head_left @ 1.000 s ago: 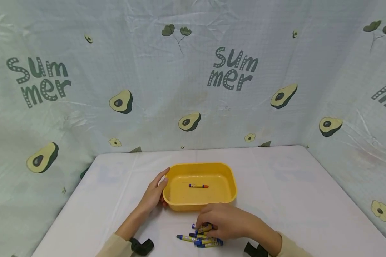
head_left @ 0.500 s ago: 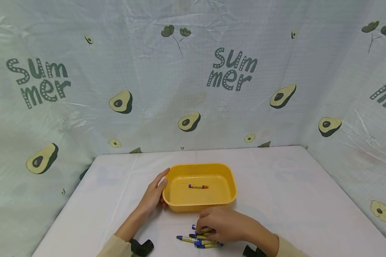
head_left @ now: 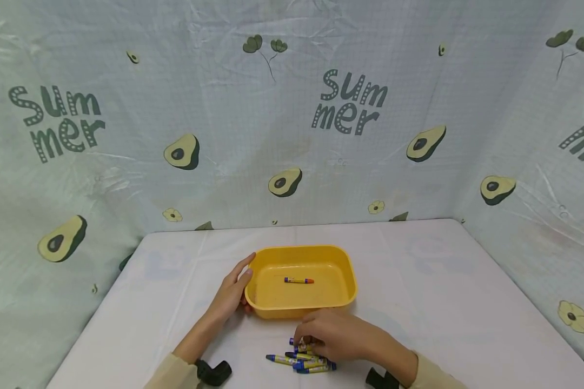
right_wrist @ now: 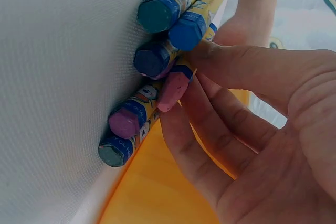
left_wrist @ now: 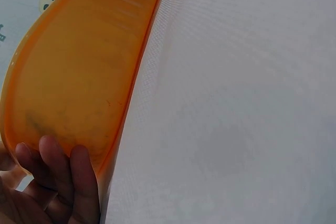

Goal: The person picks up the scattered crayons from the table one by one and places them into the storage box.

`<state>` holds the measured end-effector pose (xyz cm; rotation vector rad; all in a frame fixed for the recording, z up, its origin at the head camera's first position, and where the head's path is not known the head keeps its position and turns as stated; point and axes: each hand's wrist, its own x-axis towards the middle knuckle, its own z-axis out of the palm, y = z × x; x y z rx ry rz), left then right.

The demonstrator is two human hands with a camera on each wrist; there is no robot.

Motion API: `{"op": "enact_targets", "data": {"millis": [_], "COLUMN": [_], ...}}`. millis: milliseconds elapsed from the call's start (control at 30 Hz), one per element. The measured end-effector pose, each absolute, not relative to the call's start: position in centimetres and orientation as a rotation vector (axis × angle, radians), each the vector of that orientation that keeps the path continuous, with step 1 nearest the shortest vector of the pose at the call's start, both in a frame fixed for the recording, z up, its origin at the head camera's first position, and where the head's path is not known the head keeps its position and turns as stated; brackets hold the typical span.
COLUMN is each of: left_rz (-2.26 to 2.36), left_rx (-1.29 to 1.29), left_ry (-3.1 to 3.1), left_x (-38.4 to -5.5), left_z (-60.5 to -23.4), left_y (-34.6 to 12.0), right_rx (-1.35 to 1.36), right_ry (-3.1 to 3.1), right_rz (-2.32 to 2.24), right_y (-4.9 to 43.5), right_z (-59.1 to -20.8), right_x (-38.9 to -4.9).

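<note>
My left hand (head_left: 230, 292) holds the left side of a yellow plastic tray (head_left: 299, 312). In the left wrist view its fingertips (left_wrist: 81, 161) lie against the tray's outer wall (left_wrist: 79, 77). An orange-tipped crayon (head_left: 299, 280) lies inside the tray. In front of the tray, my right hand (head_left: 338, 335) is at a small pile of crayons (head_left: 306, 364) in yellow and blue wrappers. The right wrist view shows its thumb and fingers pinching a pink crayon (right_wrist: 175, 90). Beside that lie crayons with blue (right_wrist: 186, 34), green (right_wrist: 154, 14) and purple (right_wrist: 125, 123) ends.
A white-covered table (head_left: 418, 302) carries the tray and pile. Behind it hangs a pale sheet (head_left: 224, 108) printed with avocados and lettering. A black wrist strap piece (head_left: 214, 373) sits at the left wrist, another (head_left: 382, 378) at the right.
My right hand stays at the pile, its fingers shifting slightly among the crayons. The left hand and tray keep their place; the head view drifts a little.
</note>
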<state>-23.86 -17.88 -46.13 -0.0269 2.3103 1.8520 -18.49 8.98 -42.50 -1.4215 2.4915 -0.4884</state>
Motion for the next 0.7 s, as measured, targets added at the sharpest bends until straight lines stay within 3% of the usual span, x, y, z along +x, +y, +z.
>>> {"op": "enact_targets", "data": {"millis": [700], "left_rz": [1.829], "left_rx": [-0.048], "left_ry": [2.323], "left_x": [-23.93], "left_z": [-46.08], "left_y": [-17.83], "right_rx": [-1.427], "right_ry": [2.357], "right_rz": [-0.634], "right_y": [9.4], "right_z": [-42.14], "right_x": [-18.92]}}
